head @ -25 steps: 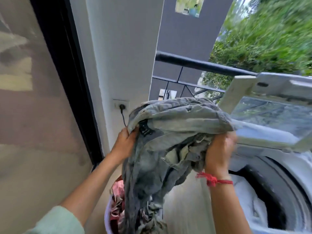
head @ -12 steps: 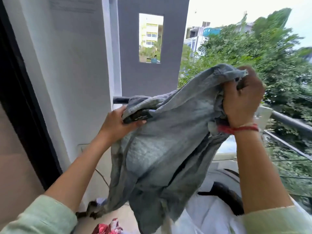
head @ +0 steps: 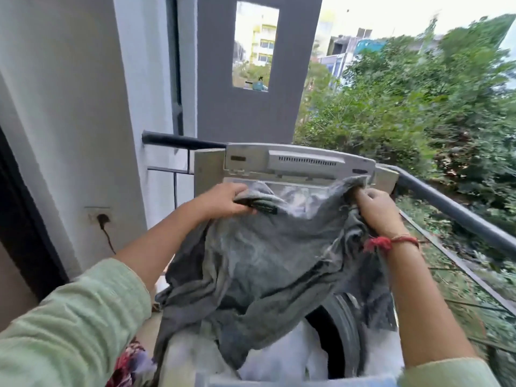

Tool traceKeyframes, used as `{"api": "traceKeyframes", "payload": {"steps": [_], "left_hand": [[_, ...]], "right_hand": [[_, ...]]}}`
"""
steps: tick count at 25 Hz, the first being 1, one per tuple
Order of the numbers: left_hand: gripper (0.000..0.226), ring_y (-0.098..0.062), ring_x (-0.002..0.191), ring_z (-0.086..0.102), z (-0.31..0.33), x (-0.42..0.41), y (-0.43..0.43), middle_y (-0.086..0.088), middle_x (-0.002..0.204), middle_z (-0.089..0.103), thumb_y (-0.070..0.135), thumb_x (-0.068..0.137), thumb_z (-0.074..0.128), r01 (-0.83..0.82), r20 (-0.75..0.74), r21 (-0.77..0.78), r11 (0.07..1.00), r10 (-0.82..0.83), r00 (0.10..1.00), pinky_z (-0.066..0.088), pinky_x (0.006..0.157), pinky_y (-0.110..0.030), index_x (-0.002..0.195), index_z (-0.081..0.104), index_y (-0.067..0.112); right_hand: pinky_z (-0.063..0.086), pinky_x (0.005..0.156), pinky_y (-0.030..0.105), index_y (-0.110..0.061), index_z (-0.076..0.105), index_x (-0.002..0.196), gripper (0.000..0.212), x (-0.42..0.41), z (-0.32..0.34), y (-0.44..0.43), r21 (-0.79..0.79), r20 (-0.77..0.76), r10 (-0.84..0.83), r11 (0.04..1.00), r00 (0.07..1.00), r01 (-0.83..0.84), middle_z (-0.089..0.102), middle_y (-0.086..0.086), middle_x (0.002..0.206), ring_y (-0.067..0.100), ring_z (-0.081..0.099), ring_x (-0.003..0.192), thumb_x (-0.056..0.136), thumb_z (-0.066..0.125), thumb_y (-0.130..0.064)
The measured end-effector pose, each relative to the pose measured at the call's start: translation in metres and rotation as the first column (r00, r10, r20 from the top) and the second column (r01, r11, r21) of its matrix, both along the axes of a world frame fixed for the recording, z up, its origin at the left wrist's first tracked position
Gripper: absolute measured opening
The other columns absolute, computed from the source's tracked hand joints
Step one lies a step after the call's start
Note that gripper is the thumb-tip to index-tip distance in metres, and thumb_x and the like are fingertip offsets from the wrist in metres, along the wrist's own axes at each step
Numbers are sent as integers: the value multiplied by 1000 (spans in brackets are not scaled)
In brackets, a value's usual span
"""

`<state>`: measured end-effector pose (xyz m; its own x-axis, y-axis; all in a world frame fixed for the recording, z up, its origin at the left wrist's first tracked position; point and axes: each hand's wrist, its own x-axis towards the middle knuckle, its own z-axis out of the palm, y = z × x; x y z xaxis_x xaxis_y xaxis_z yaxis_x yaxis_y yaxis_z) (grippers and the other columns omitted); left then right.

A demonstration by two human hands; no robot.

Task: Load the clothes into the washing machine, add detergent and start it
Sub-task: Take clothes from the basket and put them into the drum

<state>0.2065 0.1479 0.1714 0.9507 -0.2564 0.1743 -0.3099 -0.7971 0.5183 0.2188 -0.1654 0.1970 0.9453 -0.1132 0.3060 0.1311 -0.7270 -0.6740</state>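
Left hand: fingers closed over the top edge of a grey garment, pinching it at a dark label patch. Right hand: fingers curled tight around a bunched fold at the garment's other upper corner. A red thread is tied round that wrist. Both grips look firm; neither hand is free.

The garment hangs spread between the two hands, its lower part draping down over the open drum of the top-loading washing machine. White laundry already lies inside the drum. The lid stands raised behind the hands, clear of the opening. A patterned red cloth shows at lower left, beside the machine and outside it; what holds it cannot be seen.

Assessment: loading is under way; detergent and start are not yet done, and no detergent is in view. To do this step well, the hands should lower together until the garment's bulk sits over the middle of the drum, then let go, so no trailing end is left hanging over the rim. The hem at the left side falls outside the opening and would need tucking in. The balcony railing is near on the right; the garment should be kept low and inboard.
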Motion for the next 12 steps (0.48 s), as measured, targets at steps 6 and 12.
{"api": "traceKeyframes", "payload": {"steps": [6,12], "left_hand": [[62,-23,120,46,-98,-35,3,-4,128,50,42,70,77,26,-326,379,925,107,939,40,96,-32,123,52,21],[104,-26,138,24,-181,-81,13,0,150,25,55,65,72,-41,-311,675,737,334,890,24,108,-53,148,13,31]], "right_hand": [[41,62,29,-6,60,75,43,-2,-55,-4,-14,-563,319,919,762,-395,63,4,71,18,56,66,64,82,-42],[42,59,23,-18,65,78,22,-14,-63,8,-60,-392,386,895,835,-441,65,-3,73,12,57,69,69,80,-32]]}}
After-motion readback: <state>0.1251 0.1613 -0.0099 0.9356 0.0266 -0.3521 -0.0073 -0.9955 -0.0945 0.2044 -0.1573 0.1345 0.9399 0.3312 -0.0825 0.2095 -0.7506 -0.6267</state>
